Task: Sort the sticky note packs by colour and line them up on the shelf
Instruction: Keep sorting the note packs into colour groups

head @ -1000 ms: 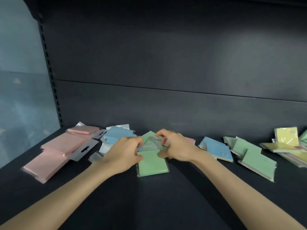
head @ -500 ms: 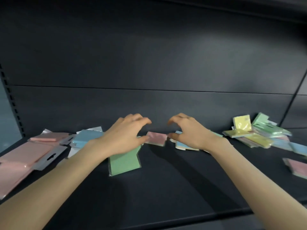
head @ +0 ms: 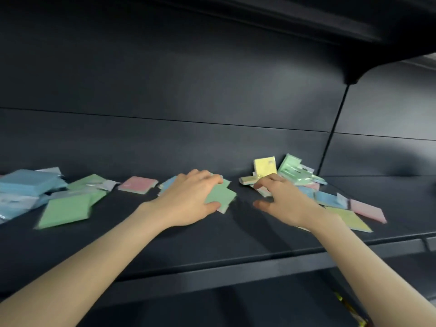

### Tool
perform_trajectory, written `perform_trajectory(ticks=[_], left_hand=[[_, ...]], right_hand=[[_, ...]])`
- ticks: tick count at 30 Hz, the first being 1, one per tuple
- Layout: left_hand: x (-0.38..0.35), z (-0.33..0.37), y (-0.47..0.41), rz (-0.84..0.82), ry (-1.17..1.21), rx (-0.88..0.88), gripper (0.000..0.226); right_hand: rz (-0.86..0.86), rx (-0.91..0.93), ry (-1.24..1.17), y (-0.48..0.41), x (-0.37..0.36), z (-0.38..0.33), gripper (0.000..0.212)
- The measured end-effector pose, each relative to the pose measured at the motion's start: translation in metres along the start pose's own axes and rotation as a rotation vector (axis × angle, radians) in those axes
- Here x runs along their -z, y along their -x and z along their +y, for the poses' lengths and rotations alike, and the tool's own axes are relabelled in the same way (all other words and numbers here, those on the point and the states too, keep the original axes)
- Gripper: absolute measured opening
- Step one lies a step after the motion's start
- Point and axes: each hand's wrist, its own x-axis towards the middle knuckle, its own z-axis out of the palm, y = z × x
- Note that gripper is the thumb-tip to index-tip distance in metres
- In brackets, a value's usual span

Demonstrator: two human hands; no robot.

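Sticky note packs lie scattered on the dark shelf (head: 236, 241). My left hand (head: 191, 199) grips a green pack (head: 223, 197) at mid-shelf, fingers over its top and thumb at its near edge. To its right, my right hand (head: 283, 201) hovers with fingers spread and loosely bent, its fingertips at the edge of a mixed pile. That pile holds an upright yellow pack (head: 265, 166), leaning green packs (head: 292, 169), a blue pack (head: 328, 199), a flat yellow pack (head: 351, 218) and a pink pack (head: 368, 210). A larger green pack (head: 66, 208) lies to the left.
Blue packs (head: 26, 182) are heaped at the far left, and a pink pack (head: 138, 184) lies near the back wall. The shelf's front lip (head: 236, 264) runs below my forearms. Another shelf board hangs overhead at the upper right.
The view swung right. Both hands left the large green pack and travelled right; my left hand closed on a smaller green pack, and my right hand reached the mixed pile.
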Motion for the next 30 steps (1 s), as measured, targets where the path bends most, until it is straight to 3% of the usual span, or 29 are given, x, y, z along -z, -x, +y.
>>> perform_trajectory(ticks=[11,24,30], left_hand=[[-0.031,0.081,-0.097,-0.026,0.002,-0.033,0.046],[-0.095,0.122,-0.188,-0.221,0.086,-0.044,0.052],[-0.119,0.156,-0.184,-0.303,0.188,0.127,0.058]], right_hand=[[-0.011,-0.024,0.002,-0.016,0.027,0.12,0.041],[-0.115,-0.039,-0.04,-0.054,0.026,0.23,0.04],[-0.176,0.06,-0.122,-0.041,0.02,0.273,0.04]])
